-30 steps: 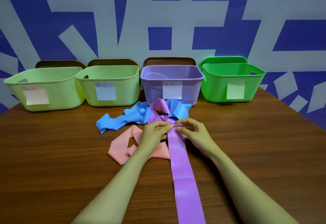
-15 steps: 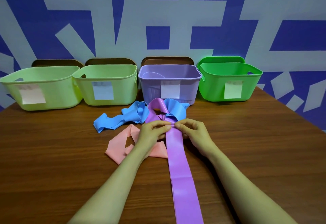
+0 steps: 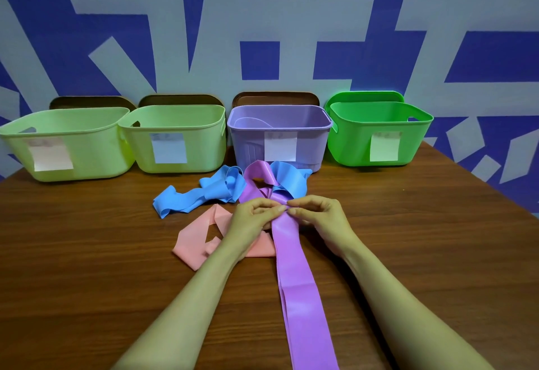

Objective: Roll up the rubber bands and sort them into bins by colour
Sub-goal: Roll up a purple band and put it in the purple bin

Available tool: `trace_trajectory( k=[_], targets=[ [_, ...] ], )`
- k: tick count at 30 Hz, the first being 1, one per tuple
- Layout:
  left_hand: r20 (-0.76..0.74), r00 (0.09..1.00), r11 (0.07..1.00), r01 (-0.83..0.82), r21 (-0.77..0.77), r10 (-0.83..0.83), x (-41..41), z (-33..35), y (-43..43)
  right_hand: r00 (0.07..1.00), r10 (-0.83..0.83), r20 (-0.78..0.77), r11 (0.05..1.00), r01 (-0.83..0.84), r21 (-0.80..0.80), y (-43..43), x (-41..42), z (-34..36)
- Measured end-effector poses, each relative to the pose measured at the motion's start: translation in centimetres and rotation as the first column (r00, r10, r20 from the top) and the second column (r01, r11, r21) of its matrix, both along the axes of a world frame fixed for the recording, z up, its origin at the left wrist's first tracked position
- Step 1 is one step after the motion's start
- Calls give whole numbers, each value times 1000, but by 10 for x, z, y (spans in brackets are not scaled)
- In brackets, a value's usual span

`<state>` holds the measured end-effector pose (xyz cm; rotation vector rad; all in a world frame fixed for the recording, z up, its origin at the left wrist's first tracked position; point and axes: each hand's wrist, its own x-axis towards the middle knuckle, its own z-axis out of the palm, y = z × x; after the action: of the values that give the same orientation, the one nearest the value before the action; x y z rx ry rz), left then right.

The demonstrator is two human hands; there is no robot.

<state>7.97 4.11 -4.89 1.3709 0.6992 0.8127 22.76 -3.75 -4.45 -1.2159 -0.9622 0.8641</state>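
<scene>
The left hand (image 3: 250, 219) and right hand (image 3: 319, 219) meet at the frame's centre, fingertips pinching the purple rubber band (image 3: 294, 282) where it bunches, apparently to start its roll, its flat tail running to the lower edge, below the purple bin (image 3: 252, 146).

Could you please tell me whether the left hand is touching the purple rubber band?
Touching. The head view shows the left hand pinching the long flat purple rubber band at its bunched part.

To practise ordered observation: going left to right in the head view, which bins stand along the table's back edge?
Wide pale yellow-green plastic bin → smaller pale green plastic bin → lilac plastic bin → bright green plastic bin.
</scene>
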Motion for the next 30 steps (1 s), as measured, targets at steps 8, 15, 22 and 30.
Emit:
trace_trajectory(
  k=[8, 15, 22, 30],
  targets=[
    [-19, 999, 999, -41, 24, 41, 2, -4, 1, 999, 47, 22, 999, -47, -27, -1, 0, 3],
    [-20, 997, 996, -67, 56, 68, 3, -4, 1, 998, 55, -5, 998, -55, -9, -1, -2, 3],
    [-59, 995, 986, -74, 152, 84, 4, -7, 4, 984, 5, 180, 999, 3, -46, -1, -2, 1],
    [-33, 996, 984, -71, 160, 78, 6, -4, 0, 895, -84, 438, 996, 83, 22, -4, -1, -1]
  ],
)
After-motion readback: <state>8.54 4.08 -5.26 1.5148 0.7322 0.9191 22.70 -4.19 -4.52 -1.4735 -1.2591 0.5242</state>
